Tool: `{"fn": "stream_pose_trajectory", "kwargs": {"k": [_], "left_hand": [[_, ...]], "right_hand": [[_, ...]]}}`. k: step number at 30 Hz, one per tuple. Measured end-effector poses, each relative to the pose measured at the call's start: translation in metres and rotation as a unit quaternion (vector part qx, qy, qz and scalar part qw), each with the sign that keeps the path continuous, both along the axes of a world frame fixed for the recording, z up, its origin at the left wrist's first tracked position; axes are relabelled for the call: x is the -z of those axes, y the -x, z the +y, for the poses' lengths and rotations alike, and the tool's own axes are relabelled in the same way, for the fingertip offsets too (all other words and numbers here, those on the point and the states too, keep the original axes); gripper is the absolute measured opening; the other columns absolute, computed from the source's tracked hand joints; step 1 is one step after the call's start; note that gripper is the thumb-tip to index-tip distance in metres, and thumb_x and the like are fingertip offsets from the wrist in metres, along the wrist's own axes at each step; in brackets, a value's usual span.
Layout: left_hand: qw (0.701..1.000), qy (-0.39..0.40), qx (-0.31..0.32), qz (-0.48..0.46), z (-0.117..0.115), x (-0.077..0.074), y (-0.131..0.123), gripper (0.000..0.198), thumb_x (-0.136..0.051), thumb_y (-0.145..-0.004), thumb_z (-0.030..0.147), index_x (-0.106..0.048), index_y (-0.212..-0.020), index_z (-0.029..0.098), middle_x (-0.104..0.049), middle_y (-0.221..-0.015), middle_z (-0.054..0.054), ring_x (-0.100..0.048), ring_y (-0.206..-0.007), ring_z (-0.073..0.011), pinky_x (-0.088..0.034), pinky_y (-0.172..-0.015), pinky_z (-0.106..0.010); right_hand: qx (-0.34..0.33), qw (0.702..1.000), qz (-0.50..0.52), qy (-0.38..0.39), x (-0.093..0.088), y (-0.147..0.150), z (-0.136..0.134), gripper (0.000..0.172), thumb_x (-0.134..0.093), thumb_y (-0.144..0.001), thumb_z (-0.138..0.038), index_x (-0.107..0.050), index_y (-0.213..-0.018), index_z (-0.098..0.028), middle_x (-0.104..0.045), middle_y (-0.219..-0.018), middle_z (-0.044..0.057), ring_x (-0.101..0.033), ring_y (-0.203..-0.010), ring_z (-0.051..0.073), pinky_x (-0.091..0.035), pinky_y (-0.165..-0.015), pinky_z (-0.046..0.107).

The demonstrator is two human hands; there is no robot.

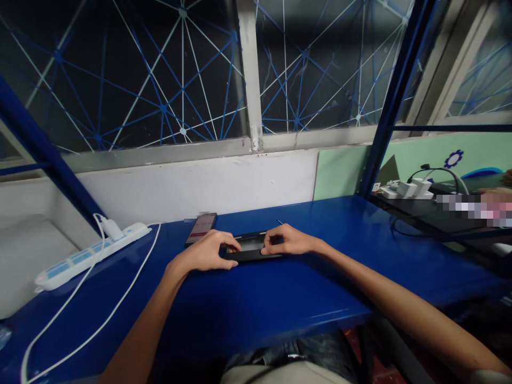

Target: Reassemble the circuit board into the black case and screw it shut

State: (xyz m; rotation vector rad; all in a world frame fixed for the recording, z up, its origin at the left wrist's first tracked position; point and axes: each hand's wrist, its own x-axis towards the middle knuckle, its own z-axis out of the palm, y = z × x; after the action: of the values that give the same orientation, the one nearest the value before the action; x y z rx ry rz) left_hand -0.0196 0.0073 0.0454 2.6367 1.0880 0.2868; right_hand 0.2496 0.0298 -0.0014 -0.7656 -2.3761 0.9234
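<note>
While the head view is showing a shallow black case (250,256) on the blue table (256,304), the left hand (212,249) is gripping its left end, thumb and fingers bending around the near wall. Right hand (285,241): fingertips bunching together at the right end; anything pinched, cannot tell. Step, apparently: working inside the case; next move seemingly calling for steady left support.

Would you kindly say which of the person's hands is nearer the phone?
The left hand, at the left end of the black object: the phone lies just beyond it, while the right hand is farther off.
</note>
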Motion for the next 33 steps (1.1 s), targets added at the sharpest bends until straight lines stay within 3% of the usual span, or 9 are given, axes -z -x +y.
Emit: {"fn": "stream_pose_trajectory", "kwargs": {"k": [11,17,23,33], "left_hand": [[0.996,-0.024,-0.066,-0.054,0.016,0.014,0.007,0.033,-0.059,-0.081,0.040,-0.073,-0.107,0.026,-0.074,-0.103,-0.004,-0.067,-0.086,-0.0212,-0.050,-0.078,-0.032],[0.993,-0.056,-0.078,-0.061,0.020,0.019,0.007,0.033,-0.059,-0.085,0.043,-0.072,-0.110,0.026,-0.072,-0.109,-0.006,-0.065,-0.093,-0.0221,-0.048,-0.083,-0.033],[0.994,-0.062,-0.071,-0.062,0.024,0.023,0.009,0.034,-0.055,-0.089,0.044,-0.070,-0.113,0.027,-0.071,-0.110,-0.005,-0.065,-0.093,-0.0215,-0.047,-0.083,-0.032],[0.993,-0.026,-0.060,-0.097,0.032,0.032,0.010,0.034,-0.051,-0.092,0.042,-0.069,-0.115,0.024,-0.069,-0.114,-0.007,-0.063,-0.100,-0.0228,-0.047,-0.087,-0.035]], "right_hand": [[0.084,0.984,-0.009,-0.157,0.004,-0.001,0.006,0.030,-0.062,-0.086,-0.044,-0.070,-0.097,-0.018,-0.069,-0.092,0.005,-0.059,-0.078,0.016,-0.041,-0.067,0.027],[0.131,0.962,-0.055,-0.232,0.004,0.000,0.003,0.031,-0.058,-0.089,-0.047,-0.069,-0.096,-0.019,-0.066,-0.090,0.006,-0.059,-0.078,0.017,-0.040,-0.068,0.029],[0.126,0.963,-0.070,-0.227,0.002,-0.006,0.008,0.026,-0.059,-0.088,-0.041,-0.069,-0.100,-0.020,-0.068,-0.090,0.005,-0.060,-0.078,0.018,-0.041,-0.068,0.029],[0.117,0.986,-0.032,-0.117,0.003,-0.018,0.014,0.027,-0.057,-0.088,-0.037,-0.072,-0.098,-0.017,-0.071,-0.084,0.005,-0.061,-0.071,0.016,-0.039,-0.061,0.026]]}}
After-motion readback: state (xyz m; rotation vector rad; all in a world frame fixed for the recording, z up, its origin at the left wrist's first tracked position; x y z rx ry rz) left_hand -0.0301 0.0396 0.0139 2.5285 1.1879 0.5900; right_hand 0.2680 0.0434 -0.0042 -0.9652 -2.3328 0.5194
